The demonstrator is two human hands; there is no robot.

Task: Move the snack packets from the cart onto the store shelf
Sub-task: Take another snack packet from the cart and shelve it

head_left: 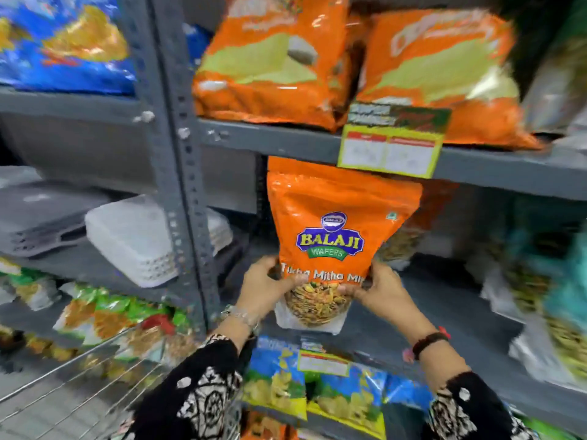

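Grey steel shelves (286,138) fill the frame, with a wire cart (95,369) in the lower left corner. At the centre, both hands hold one orange packet (343,223) upright in front of the middle shelf. The left hand (266,284) and the right hand (381,287) each have their grip closed on a lower side of the packet, thumbs on the front. The packet is not on the shelf board yet; its bottom edge hangs just above it.

As I judge it, the task is in the middle. Behind the held packet, at centre right, one more orange packet (422,211) stands on the same shelf, so some stocking is probably done. The upper shelf carries two big orange bags (279,58). The cart holds more packets (104,315), green and white ones near its far rim, though they are blurred and I cannot count them. These are left to move.

White trays (133,236) lie on the shelf at centre left. Blue packets (317,385) stand on the shelf below the hands.
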